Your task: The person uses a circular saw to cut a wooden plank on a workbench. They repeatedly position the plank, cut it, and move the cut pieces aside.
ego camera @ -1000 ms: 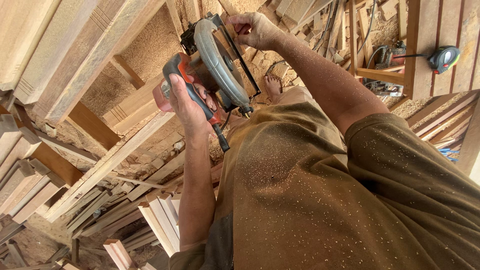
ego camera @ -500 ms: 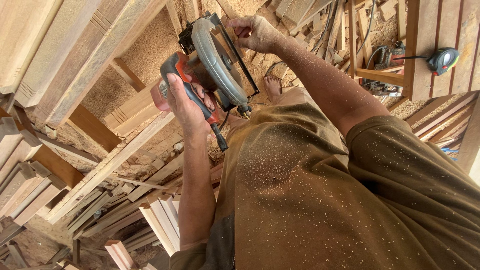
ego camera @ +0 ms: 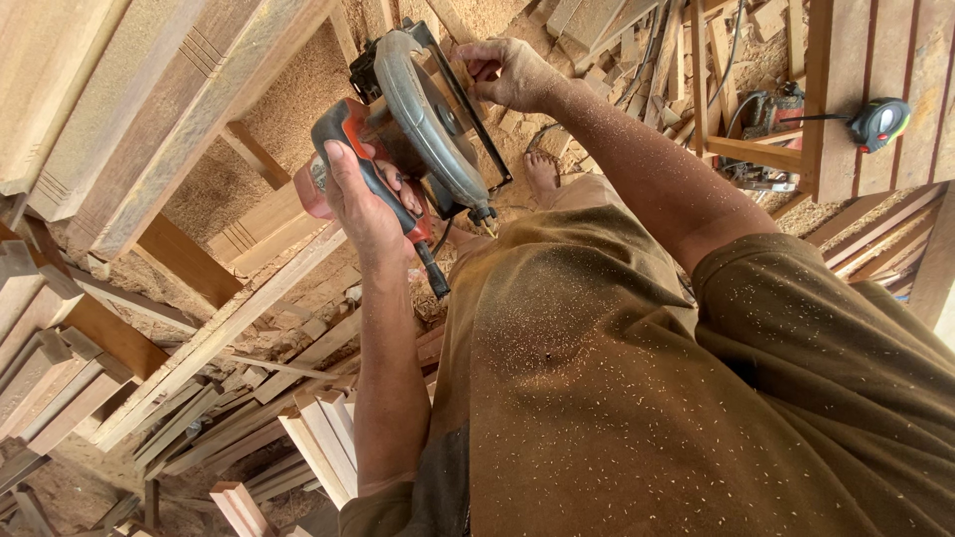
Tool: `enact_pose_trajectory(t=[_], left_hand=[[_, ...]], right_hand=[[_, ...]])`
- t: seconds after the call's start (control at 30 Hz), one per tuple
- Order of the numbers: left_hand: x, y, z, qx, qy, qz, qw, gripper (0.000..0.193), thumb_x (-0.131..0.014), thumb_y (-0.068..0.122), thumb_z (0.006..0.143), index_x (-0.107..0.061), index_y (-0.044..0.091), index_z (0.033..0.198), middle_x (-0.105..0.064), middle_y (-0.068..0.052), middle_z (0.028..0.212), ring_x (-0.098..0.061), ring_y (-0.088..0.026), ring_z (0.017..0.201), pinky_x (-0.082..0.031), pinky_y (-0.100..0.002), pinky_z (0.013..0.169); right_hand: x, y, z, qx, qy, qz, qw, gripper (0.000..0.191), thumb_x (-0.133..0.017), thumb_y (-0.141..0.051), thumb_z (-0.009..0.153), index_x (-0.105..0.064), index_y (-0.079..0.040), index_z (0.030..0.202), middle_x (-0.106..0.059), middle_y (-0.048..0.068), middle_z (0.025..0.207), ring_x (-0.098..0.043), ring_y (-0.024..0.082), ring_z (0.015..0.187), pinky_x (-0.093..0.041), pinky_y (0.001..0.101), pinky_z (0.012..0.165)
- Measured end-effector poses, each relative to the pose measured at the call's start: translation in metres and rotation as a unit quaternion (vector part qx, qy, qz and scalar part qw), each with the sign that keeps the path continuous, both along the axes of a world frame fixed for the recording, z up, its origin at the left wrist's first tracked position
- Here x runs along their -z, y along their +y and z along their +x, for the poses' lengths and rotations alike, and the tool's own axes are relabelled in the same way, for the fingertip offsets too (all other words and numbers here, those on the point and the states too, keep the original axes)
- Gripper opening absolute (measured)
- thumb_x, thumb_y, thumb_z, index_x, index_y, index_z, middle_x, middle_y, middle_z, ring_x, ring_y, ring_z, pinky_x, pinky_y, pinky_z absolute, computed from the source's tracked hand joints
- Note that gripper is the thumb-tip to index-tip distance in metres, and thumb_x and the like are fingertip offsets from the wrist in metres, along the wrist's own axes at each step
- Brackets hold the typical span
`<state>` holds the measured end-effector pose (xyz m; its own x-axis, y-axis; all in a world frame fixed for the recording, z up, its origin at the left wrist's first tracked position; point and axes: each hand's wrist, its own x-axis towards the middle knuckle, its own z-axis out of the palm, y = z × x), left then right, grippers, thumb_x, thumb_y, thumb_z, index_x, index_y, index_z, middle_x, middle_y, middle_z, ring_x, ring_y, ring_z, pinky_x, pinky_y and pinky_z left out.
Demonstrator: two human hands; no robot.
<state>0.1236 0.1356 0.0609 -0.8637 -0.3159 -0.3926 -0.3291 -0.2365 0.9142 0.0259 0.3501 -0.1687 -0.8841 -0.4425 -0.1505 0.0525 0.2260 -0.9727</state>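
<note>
1. Up close, the left hand [ego camera: 363, 204] grips the red handle of a circular saw [ego camera: 418, 129], held in the air above the sawdust floor [ego camera: 288, 109].
2. The right hand [ego camera: 507, 75] pinches the saw's far base plate.
3. Far right, a tape measure [ego camera: 880, 121] lies on planks.

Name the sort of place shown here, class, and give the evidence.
Most likely a woodworking shop: a circular saw in the hands, stacked timber planks, and sawdust over the floor.
</note>
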Motion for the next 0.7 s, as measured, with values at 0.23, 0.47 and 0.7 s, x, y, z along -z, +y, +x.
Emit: enact_pose_trajectory(t=[0.23, 0.47, 0.7], left_hand=[[0.003, -0.001, -0.009, -0.002, 0.017, 0.004, 1.000, 0.052, -0.049, 0.058, 0.106, -0.054, 0.006, 0.103, -0.049, -0.004, 0.064, -0.049, -0.014, 0.046, -0.043, -0.028, 0.040], [0.005, -0.001, -0.017, 0.009, 0.022, 0.003, 1.000, 0.052, -0.052, 0.060, 0.102, -0.052, 0.008, 0.100, -0.048, -0.003, 0.063, -0.048, -0.014, 0.042, -0.043, -0.028, 0.036], [0.005, -0.001, -0.027, -0.006, 0.017, 0.003, 1.000, 0.052, -0.053, 0.059, 0.104, -0.052, 0.006, 0.101, -0.048, -0.004, 0.064, -0.050, -0.015, 0.045, -0.044, -0.029, 0.038]], right_hand=[[0.003, 0.001, -0.001, -0.006, 0.014, -0.009, 1.000, 0.057, -0.081, -0.008, 0.092, -0.063, -0.014, 0.145, -0.072, 0.001, 0.104, -0.070, 0.012, 0.098, -0.061, 0.0293, 0.095], [0.002, 0.004, 0.001, -0.001, -0.007, 0.008, 1.000, 0.059, -0.084, -0.011, 0.091, -0.063, -0.017, 0.145, -0.070, 0.000, 0.102, -0.069, 0.012, 0.097, -0.059, 0.0286, 0.091], [0.003, 0.003, -0.002, -0.002, -0.007, -0.011, 1.000, 0.057, -0.079, -0.009, 0.093, -0.061, -0.015, 0.147, -0.069, -0.001, 0.100, -0.069, 0.011, 0.097, -0.060, 0.0282, 0.094]])
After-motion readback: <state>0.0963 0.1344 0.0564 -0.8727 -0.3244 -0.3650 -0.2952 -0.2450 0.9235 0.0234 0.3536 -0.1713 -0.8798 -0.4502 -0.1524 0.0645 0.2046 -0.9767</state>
